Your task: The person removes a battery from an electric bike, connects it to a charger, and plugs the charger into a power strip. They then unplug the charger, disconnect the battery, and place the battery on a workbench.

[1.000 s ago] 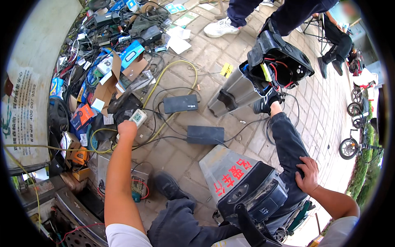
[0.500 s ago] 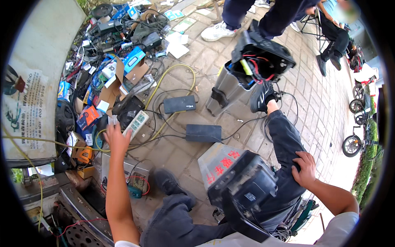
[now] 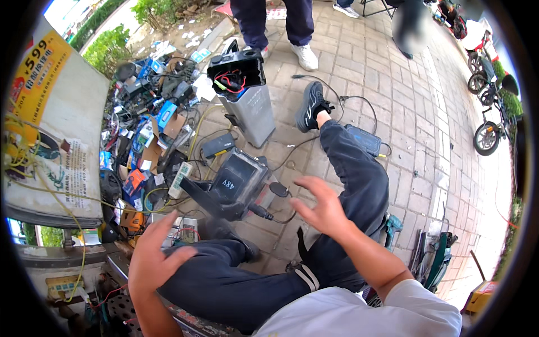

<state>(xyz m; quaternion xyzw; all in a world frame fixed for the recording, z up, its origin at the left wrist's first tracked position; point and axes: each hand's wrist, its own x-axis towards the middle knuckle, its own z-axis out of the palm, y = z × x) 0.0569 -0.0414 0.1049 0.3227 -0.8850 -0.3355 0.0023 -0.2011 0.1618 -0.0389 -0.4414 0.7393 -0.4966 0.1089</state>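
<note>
A battery pack (image 3: 238, 185) with a black top and a black carrying handle (image 3: 205, 196) sits on the paving between my legs. Beside its near right side are a black cable plug (image 3: 260, 212) and a round black cap (image 3: 279, 189); whether the plug is seated in the pack, I cannot tell. My left hand (image 3: 154, 253) hovers over my left thigh, fingers apart and empty. My right hand (image 3: 323, 208) hangs in the air to the right of the pack, also empty with spread fingers.
Farther off, an open-topped grey battery case (image 3: 251, 115) with loose wires stands upright. Chargers (image 3: 218, 145) and a power strip (image 3: 179, 180) lie around, cables trailing. Boxes and parts (image 3: 151, 129) are heaped left. A person's legs (image 3: 273, 25) stand behind; tools (image 3: 438, 261) lie right.
The battery pack went from leaning by my right thigh to the paving farther ahead. My left hand drew back from beside the power strip; my right hand lifted off my knee. The view shifted.
</note>
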